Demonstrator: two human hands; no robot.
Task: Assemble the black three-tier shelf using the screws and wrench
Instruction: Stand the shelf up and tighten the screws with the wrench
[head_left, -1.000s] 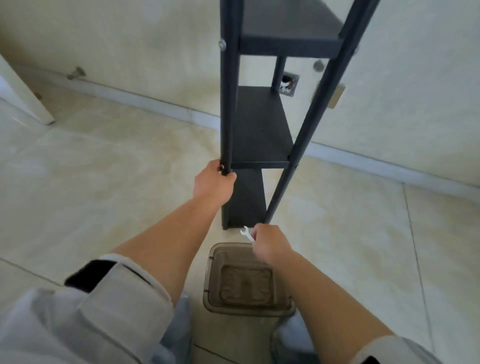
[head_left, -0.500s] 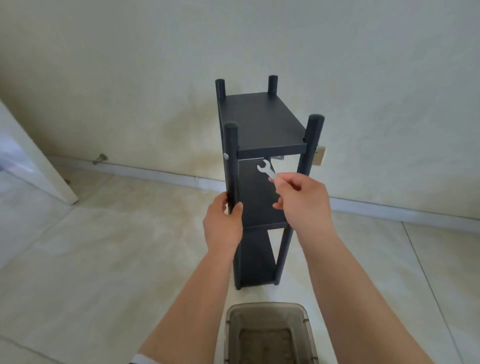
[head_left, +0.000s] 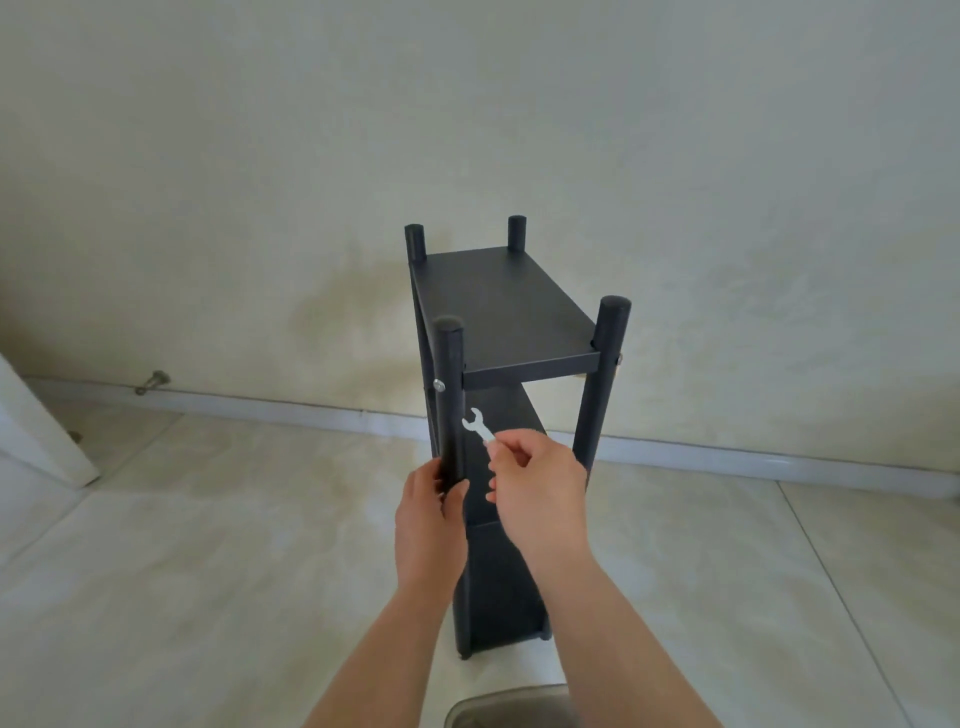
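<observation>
The black three-tier shelf (head_left: 504, 306) stands upright on the tiled floor in front of the wall. My left hand (head_left: 428, 519) grips its near left post a little below the top tier. A silver screw head (head_left: 439, 385) shows on that post, level with the top tier. My right hand (head_left: 537, 486) pinches a small white wrench (head_left: 477, 425) by its handle, its open jaw pointing up beside the same post, below the screw. The lower tiers are partly hidden behind my hands and forearms.
A translucent grey plastic container (head_left: 514, 706) sits on the floor at the bottom edge, just in front of the shelf. A white door edge (head_left: 41, 436) stands at the left, with a door stop (head_left: 151, 382) on the baseboard.
The view has risen from the shelf's base to above its top. My right hand lifted the wrench off the floor up to the near left post. My left hand keeps its grip.
</observation>
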